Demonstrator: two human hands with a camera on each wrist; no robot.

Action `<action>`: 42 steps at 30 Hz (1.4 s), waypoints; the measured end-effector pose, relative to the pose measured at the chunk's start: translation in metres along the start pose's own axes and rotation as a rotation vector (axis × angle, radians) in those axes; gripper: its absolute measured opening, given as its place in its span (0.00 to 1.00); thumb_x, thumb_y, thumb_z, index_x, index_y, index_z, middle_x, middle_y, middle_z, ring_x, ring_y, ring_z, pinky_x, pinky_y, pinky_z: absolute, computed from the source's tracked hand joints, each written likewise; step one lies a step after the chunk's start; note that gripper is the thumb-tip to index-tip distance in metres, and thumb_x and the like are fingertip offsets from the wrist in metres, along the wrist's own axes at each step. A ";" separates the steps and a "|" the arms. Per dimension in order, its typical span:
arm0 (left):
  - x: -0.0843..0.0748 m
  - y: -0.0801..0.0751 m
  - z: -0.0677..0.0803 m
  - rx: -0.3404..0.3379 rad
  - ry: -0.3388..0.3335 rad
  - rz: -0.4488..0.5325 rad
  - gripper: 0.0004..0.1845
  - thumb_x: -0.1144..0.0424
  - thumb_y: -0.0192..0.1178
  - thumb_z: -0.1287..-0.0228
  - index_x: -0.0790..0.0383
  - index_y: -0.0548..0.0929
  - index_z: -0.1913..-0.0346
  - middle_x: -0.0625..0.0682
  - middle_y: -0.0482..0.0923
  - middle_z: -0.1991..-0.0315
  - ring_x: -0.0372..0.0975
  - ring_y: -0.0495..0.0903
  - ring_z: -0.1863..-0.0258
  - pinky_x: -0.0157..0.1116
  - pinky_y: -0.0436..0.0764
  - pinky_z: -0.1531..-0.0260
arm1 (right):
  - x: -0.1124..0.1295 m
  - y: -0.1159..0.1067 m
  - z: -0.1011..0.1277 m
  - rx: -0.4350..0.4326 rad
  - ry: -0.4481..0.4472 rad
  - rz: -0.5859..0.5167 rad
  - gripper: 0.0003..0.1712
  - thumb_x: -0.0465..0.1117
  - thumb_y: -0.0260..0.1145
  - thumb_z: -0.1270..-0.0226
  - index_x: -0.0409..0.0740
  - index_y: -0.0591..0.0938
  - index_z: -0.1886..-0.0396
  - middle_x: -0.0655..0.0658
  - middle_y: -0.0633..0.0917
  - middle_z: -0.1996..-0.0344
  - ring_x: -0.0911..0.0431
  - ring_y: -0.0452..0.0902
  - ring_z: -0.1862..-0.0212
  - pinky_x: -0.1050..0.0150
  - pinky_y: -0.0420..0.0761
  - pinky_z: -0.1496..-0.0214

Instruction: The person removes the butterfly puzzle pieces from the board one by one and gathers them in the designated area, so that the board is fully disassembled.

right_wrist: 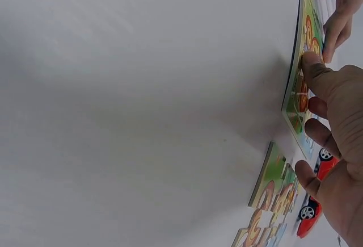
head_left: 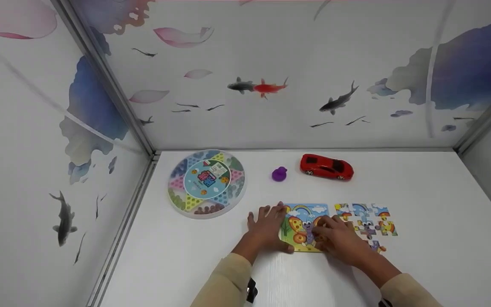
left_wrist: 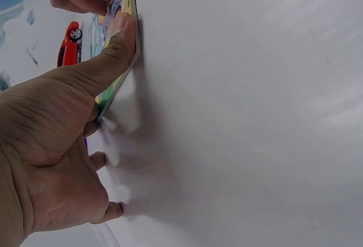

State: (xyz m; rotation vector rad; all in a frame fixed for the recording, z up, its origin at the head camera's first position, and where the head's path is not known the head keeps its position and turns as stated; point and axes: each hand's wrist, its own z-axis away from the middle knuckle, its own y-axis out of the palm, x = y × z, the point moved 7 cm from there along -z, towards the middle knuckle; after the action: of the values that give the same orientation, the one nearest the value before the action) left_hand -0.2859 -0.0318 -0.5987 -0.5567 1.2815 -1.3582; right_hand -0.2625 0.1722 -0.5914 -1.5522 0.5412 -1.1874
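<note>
A puzzle board (head_left: 301, 246) with a butterfly picture lies on the white table between both hands. Along its left side my left hand (head_left: 267, 230) rests with fingers spread. The left thumb (left_wrist: 122, 34) presses on the board's near corner, while the outer fingertips touch the table. Over the board's right half, my right hand (head_left: 347, 245) has its thumb and index finger brought together. They pinch what looks like a small puzzle piece, mostly hidden by the fingers. Right of the board lie several loose puzzle pieces (head_left: 368, 230) in rows, partly covered by that hand.
A round Chinese checkers set (head_left: 207, 207) lies at the back left. Behind the board are a small purple toy (head_left: 279, 174) and a red toy car (head_left: 326, 167). Panels printed with fish enclose the table at the back and sides.
</note>
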 end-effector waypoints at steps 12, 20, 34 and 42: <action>-0.001 0.001 -0.001 0.002 -0.002 -0.002 0.65 0.33 0.82 0.45 0.48 0.58 0.10 0.42 0.50 0.08 0.52 0.51 0.10 0.72 0.52 0.16 | -0.005 0.004 0.001 0.026 0.094 -0.008 0.19 0.46 0.79 0.27 0.60 0.89 0.39 0.51 0.80 0.45 0.49 0.72 0.39 0.35 0.74 0.36; -0.003 -0.002 0.001 0.008 -0.011 -0.007 0.65 0.34 0.83 0.45 0.48 0.58 0.10 0.43 0.50 0.08 0.52 0.52 0.10 0.72 0.53 0.16 | -0.006 0.006 0.001 0.013 0.101 0.002 0.13 0.44 0.78 0.26 0.58 0.88 0.45 0.49 0.80 0.44 0.48 0.73 0.38 0.35 0.75 0.34; -0.003 -0.002 0.001 -0.005 -0.016 -0.024 0.66 0.33 0.82 0.46 0.48 0.58 0.10 0.43 0.51 0.09 0.51 0.53 0.11 0.72 0.55 0.17 | 0.001 0.003 0.005 -0.019 0.029 0.035 0.14 0.44 0.78 0.26 0.59 0.84 0.47 0.52 0.76 0.43 0.51 0.74 0.40 0.36 0.73 0.35; -0.002 -0.001 0.000 0.008 -0.022 -0.003 0.65 0.34 0.82 0.45 0.49 0.58 0.10 0.43 0.50 0.08 0.52 0.51 0.10 0.72 0.52 0.16 | 0.000 0.002 0.009 -0.009 0.017 0.001 0.18 0.37 0.75 0.24 0.57 0.85 0.40 0.49 0.75 0.39 0.48 0.74 0.34 0.30 0.74 0.29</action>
State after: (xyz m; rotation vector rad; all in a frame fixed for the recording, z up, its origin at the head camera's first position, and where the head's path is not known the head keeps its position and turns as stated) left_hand -0.2861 -0.0299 -0.5970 -0.5664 1.2574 -1.3553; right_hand -0.2537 0.1753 -0.5930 -1.5508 0.5595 -1.1993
